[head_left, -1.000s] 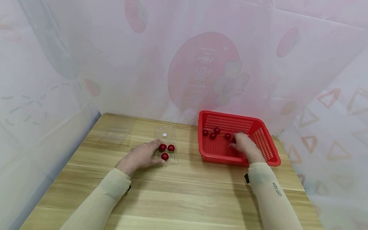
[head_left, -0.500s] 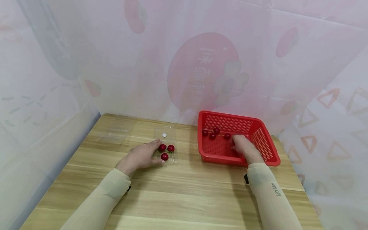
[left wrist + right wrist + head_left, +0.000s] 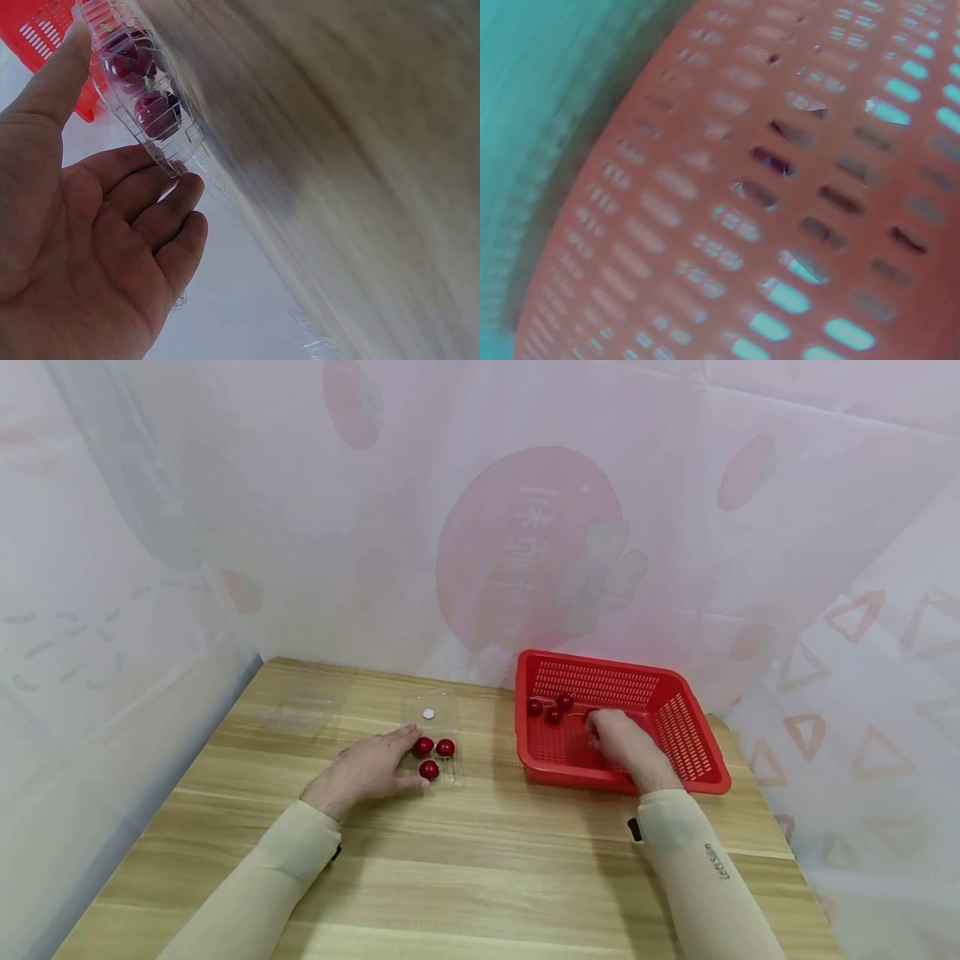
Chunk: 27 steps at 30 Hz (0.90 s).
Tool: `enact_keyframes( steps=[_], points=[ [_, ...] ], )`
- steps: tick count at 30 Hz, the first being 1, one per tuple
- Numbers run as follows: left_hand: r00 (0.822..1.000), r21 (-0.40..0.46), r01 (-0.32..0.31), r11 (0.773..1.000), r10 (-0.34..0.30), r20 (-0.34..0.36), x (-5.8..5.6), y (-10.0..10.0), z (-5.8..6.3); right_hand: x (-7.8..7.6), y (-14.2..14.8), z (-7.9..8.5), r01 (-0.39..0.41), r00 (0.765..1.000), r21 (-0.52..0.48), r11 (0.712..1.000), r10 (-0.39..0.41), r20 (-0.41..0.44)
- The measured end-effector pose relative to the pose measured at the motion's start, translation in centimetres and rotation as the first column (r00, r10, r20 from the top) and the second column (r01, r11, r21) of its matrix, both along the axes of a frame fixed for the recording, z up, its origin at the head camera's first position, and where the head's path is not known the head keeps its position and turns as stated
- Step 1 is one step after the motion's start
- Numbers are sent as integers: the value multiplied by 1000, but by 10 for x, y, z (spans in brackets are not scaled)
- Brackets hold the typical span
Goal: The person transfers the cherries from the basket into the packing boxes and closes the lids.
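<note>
In the head view my left hand [image 3: 366, 770] is at a clear plastic box [image 3: 454, 777] with three red cherries [image 3: 446, 748] in it. The left wrist view shows the thumb along one side of the box [image 3: 191, 139] and fingertips at its other edge. Inside a red plastic basket [image 3: 521, 731], my right hand [image 3: 618, 739] reaches down with bent fingers. A cherry [image 3: 589, 714] peeks out by its fingertips, mostly covered; I cannot tell whether it is pinched. Other cherries [image 3: 554, 716] lie to the left. The right wrist view shows the slotted basket wall [image 3: 592, 176], the hand only dimly through it.
The box's lid [image 3: 444, 700] lies folded back, with a round white sticker [image 3: 428, 714]. Another clear plastic piece [image 3: 300, 703] is at the back left of the wooden table [image 3: 480, 868]. Printed cloth [image 3: 300, 527] hangs behind and along the sides.
My right hand has shifted left inside the basket, now covering most of a cherry that was plainly visible before. The left hand and the box have stayed put.
</note>
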<state>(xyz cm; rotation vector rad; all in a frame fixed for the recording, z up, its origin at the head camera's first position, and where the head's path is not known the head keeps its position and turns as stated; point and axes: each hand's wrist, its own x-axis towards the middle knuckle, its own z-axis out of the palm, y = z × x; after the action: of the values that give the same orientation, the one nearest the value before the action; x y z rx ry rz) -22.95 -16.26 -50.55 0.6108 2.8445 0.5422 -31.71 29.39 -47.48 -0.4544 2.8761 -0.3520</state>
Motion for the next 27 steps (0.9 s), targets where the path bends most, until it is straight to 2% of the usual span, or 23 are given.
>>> enact_keyframes(
  steps=[3,4,5,9,27],
  points=[
    [1000,-2,-3,1000,3,7,0,0,0,3,-9,5,-11,1000,21,1000,11,-17],
    [1000,-1,-4,1000,4,10,0,0,0,6,-14,10,-15,1000,30,999,16,-26],
    [1000,-2,-6,1000,6,12,0,0,0,16,-28,26,0,1000,72,997,2,-29],
    [1000,-5,-8,1000,8,13,0,1,0,26,-44,37,-37,995,79,996,44,-95],
    [1000,-14,-9,1000,9,8,0,1,1,38,-79,60,-126,974,43,991,132,-186]
  ],
)
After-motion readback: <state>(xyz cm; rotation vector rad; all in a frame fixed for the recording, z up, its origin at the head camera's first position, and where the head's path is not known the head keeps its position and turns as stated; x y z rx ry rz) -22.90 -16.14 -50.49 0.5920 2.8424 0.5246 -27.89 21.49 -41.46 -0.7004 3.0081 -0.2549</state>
